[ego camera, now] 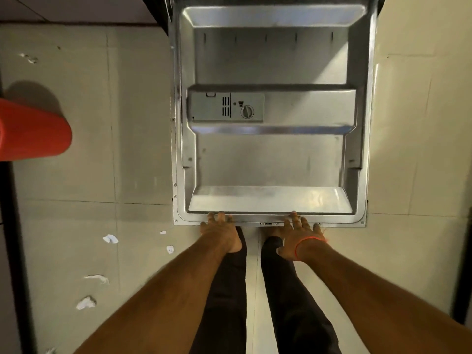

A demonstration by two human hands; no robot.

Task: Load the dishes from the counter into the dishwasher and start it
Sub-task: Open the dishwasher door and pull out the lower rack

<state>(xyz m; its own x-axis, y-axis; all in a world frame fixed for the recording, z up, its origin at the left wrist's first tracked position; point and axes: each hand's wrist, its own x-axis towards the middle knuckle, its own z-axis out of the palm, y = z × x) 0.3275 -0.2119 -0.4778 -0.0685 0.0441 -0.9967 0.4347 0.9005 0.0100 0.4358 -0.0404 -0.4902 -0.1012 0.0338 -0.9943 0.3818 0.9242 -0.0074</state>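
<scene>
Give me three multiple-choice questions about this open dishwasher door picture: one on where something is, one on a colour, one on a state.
1. Where do both hands touch the stainless steel dishwasher door?
A. its near edge
B. its hinge
C. its detergent dispenser

2. What colour is the thread on the right wrist?
A. blue
B. red
C. white

3. How does the door stand?
A. shut
B. half shut
C. folded down flat

Answers: 1 A, the left hand and right hand rest on the near edge; 2 B, the thread is red; 3 C, its inner panel faces up.
</scene>
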